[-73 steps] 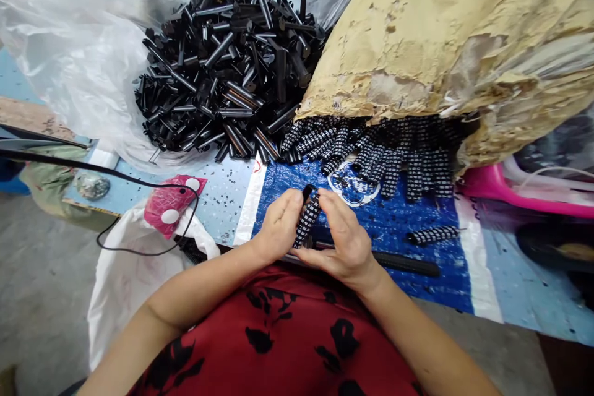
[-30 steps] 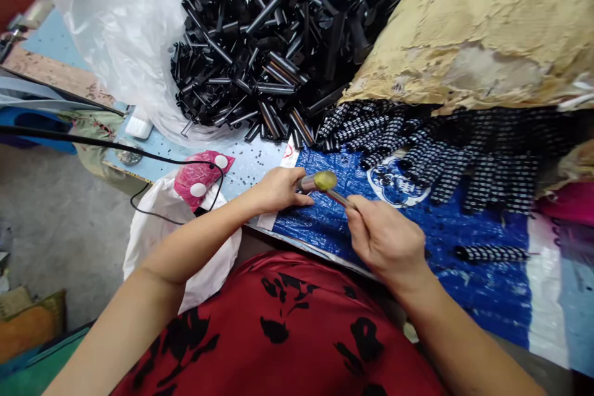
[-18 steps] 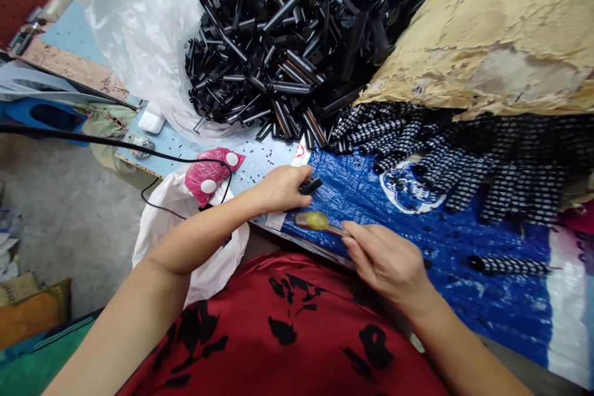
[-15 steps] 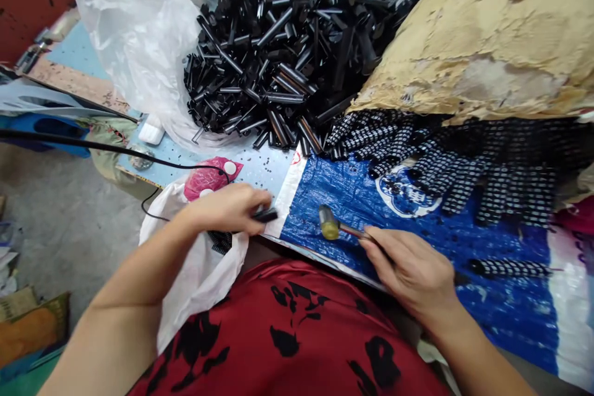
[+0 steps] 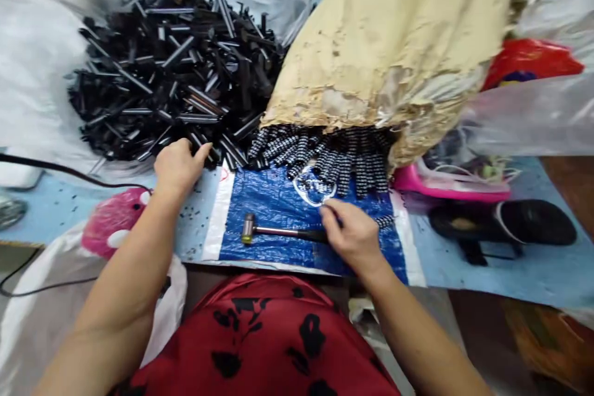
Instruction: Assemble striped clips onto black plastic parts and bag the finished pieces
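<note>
At the near edge of a heap of black plastic tube pieces (image 5: pixel 185 62), my left hand (image 5: pixel 179 164) reaches in, thumb apart and touching the pieces. Its other fingers are hidden, so a grip cannot be made out. My right hand (image 5: pixel 352 232) is closed around a black tube with white studs (image 5: pixel 386 221), whose ends show on both sides of the hand. Beside its fingers a small mallet (image 5: pixel 278 232) lies on the blue plastic sheet (image 5: pixel 283 198), its black handle running up to the hand and its head pointing left.
Several studded tubes (image 5: pixel 325 158) lie partly under a worn yellow sack (image 5: pixel 362 43). A pink bag (image 5: pixel 111 223) and a white bag (image 5: pixel 46 303) hang at the front left, crossed by a black cable (image 5: pixel 69 170). Toward the right sit a pink tray (image 5: pixel 455 189) and a black object (image 5: pixel 533 223).
My left hand has gone from beside the white bag to the heap; the black piece it held is out of sight. My right hand has laid down the mallet and taken the studded tube. The view has turned right.
</note>
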The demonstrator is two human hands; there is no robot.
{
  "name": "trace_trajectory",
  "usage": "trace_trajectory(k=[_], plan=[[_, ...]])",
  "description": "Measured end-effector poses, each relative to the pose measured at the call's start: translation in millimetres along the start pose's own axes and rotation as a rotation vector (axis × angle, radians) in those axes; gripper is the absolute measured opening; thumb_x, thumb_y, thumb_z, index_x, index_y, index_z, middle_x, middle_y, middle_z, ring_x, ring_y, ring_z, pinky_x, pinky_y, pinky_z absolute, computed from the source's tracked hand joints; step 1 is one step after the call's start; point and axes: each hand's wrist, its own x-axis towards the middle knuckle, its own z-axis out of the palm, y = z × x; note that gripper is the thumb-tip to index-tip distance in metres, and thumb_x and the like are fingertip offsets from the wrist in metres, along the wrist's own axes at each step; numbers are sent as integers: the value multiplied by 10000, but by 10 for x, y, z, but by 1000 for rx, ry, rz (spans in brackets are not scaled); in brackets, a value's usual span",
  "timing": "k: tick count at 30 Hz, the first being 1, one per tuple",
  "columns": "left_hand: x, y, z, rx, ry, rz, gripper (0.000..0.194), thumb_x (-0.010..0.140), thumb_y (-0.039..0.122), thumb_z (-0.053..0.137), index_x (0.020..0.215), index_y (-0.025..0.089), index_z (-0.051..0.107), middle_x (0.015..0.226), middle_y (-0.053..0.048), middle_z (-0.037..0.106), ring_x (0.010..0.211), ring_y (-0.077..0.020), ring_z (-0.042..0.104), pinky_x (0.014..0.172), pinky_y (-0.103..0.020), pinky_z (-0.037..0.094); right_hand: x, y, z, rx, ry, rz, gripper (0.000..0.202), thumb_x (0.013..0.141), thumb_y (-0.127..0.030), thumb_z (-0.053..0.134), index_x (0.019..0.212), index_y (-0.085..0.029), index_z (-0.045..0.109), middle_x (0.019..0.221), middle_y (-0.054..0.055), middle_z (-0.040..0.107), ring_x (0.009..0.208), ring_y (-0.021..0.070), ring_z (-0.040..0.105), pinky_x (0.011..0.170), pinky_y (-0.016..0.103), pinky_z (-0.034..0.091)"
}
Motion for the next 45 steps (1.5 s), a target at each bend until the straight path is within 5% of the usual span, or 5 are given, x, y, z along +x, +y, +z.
trace_trajectory(k=[13,25,34,39,45], plan=[[-360,-229,-141,-617,243,-23,110,828,248,609,936,240,586,604,64,471,573,-137,410,622,-277,347,257,696,-180,-53,-52,567,557,891,-438,672,1367,-167,570,979,101,766,738,224,691,739,376,534],[-1272,364,-46,-1500,-480,-179,399,842,497,776,971,229,509,629,63,661,427,-84,524,432,-179,394,230,-250,-30,1486,75,1057,551,864,-770,623,950,-225,632,704,-38,568,521,87,504,485,229,430],[-1647,656,86,-1413,-635,97,361,947,558,661,974,214,556,680,43,658,460,-66,490,473,-203,389,205,-708,75,1597,47,966,519,945,-759,513,1050,-270,652,598,-75,478,428,80,382,424,221,346],[-1733,888,165,-1306,-517,295,306,819,435,833,980,201,719,893,-17,726,785,-147,634,742,-281,523,265,-877,206,1463,87,872,535,1016,-692,364,1045,-252,667,1094,72,745,1001,216,724,887,402,611],[-1716,762,84,-1234,-536,245,310,859,451,784,1024,190,767,848,-23,698,756,-152,586,694,-279,487,71,-644,190,871,-37,216,1001,862,-764,649,1643,-250,290,1681,194,357,1570,369,365,1162,544,499]])
